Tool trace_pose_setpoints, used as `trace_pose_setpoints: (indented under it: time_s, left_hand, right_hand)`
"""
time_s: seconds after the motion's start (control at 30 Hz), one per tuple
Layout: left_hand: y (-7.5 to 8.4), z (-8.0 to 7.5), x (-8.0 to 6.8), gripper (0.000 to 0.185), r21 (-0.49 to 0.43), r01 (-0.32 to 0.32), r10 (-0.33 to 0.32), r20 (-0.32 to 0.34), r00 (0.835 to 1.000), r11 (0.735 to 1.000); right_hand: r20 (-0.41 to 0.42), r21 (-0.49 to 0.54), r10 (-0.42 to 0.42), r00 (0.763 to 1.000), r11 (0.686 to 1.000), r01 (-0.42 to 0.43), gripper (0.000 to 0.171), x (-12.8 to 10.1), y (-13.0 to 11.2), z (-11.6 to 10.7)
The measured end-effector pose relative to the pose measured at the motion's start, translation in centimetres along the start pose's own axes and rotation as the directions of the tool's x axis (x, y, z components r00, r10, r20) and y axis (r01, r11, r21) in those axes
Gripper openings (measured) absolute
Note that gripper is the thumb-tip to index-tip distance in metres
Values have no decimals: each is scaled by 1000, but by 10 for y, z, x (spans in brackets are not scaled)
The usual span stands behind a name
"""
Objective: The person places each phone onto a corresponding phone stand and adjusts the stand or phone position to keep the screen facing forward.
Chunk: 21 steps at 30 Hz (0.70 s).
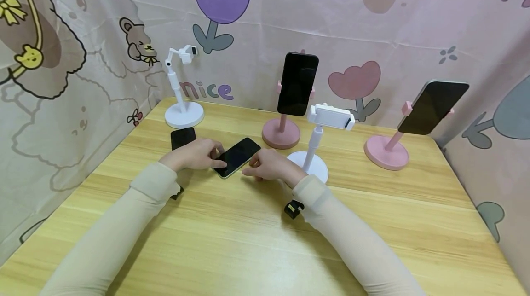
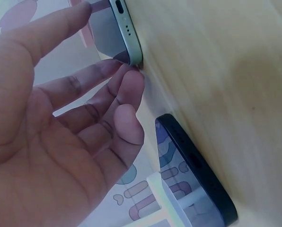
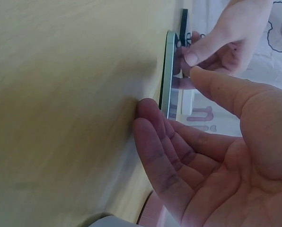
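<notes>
A dark-screened phone with a pale green rim [image 1: 237, 156] lies flat on the wooden table [image 1: 256, 240], between both hands. My left hand [image 1: 217, 157] pinches its near-left end, thumb on the glass and fingertips [image 2: 131, 75] at the corner of the rim [image 2: 127, 33]. My right hand [image 1: 253, 167] is at the phone's right edge. Its fingers [image 3: 148, 111] are nearly straight against the table beside the rim [image 3: 168, 71], and its thumb reaches over the screen. A second, black phone [image 1: 182, 137] lies just behind the left hand, its edge also seen in the left wrist view [image 2: 198, 175].
Several stands are behind the hands: a white one [image 1: 183, 114] at back left, a pink one holding a phone [image 1: 297, 84], an empty white one [image 1: 316, 148] right of my right hand, and another pink one with a tilted phone [image 1: 430, 107]. Printed cloth walls enclose the table.
</notes>
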<state>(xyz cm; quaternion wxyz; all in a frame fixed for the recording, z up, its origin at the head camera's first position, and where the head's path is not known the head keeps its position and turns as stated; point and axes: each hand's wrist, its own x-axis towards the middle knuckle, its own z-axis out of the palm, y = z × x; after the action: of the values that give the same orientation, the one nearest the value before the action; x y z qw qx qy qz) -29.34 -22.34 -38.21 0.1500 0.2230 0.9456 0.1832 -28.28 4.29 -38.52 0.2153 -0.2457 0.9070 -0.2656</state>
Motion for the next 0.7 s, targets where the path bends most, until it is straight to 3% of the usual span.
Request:
trace_pose_setpoints:
  time_s: [0.7]
  left_hand:
    - [14,12,-16,44,-40,-40,40,15,999,998]
  right_hand:
    - [-139,-72,83,987,993,-93,50,6,-4,-1]
